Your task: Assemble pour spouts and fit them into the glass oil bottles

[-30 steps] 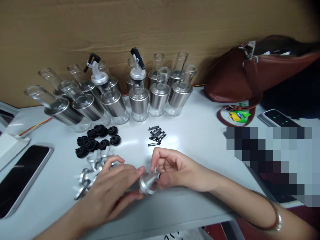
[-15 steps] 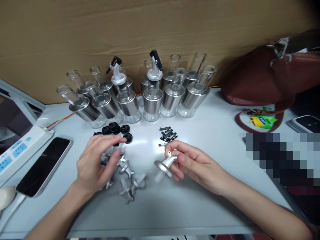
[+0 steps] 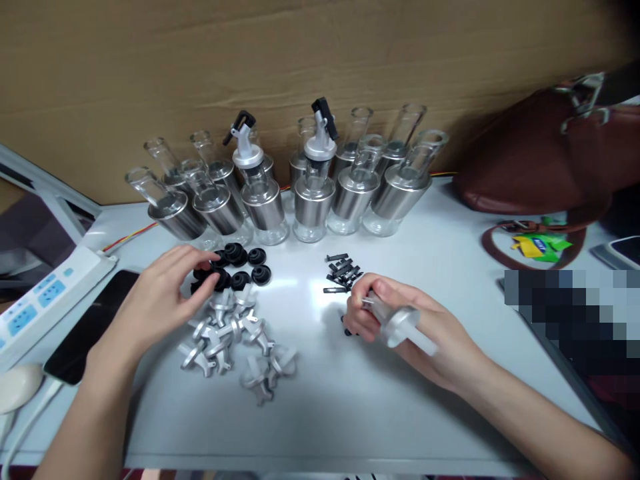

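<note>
My right hand (image 3: 420,327) grips a silver pourer spout (image 3: 400,325), its clear tube pointing down and to the right. Small black pieces (image 3: 346,325) show just beyond those fingers, partly hidden; I cannot tell whether they touch. My left hand (image 3: 163,287) reaches over the pile of black rubber stoppers (image 3: 240,280), thumb and fingers apart around the left-hand ones. Whether the fingertips touch a stopper is unclear. Several silver pourer spouts (image 3: 217,345) lie heaped below the stoppers. A small pile of black levers (image 3: 343,270) lies beyond my right hand.
Glass bottles with steel sleeves (image 3: 314,203) stand in rows at the back, two topped with pourers. A cardboard wall (image 3: 280,60) rises behind. On the left are a power strip (image 3: 37,303) and a phone (image 3: 85,333); a brown bag (image 3: 530,160) lies right.
My left hand has moved left and away from the spouts to the black stoppers. My right hand has moved right and turned the spout, so its tube now points right. The view has shifted slightly.
</note>
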Tool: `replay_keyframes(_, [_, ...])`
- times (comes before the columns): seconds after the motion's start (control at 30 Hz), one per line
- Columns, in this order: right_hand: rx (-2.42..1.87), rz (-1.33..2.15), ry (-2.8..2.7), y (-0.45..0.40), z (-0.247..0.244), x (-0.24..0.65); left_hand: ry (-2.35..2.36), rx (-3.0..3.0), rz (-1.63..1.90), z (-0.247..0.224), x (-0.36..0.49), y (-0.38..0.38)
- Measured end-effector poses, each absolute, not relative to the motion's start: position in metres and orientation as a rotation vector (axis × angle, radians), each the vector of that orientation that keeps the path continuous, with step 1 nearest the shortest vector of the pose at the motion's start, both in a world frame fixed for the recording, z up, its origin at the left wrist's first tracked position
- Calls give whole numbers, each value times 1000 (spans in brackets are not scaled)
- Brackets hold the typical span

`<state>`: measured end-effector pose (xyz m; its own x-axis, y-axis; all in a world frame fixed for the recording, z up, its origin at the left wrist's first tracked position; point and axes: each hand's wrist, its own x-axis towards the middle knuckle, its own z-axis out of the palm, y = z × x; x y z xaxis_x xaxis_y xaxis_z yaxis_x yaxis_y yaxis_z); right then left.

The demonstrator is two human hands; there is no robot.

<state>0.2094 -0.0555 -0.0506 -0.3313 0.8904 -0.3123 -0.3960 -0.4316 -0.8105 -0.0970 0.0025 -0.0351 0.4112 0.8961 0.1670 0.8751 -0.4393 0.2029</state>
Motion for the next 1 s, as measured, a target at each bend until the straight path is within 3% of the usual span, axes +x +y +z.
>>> replay_keyframes(0.27, [-1074,1800,-740,-53,-50,209,1637,2514,270,-37,-100,6])
replay_keyframes(0.53, [-1069,1757,-758,-52,-49,207,1473,2225,1237,-43,-62,-20])
replay_keyframes(0.73, [-940,1809,-777,-54,-54,208,1150,1514,989,-43,-24,-50])
replay_keyframes(1.0, [-928,1828,-847,-55,-54,212,1659,1990,1427,-49,-62,-19])
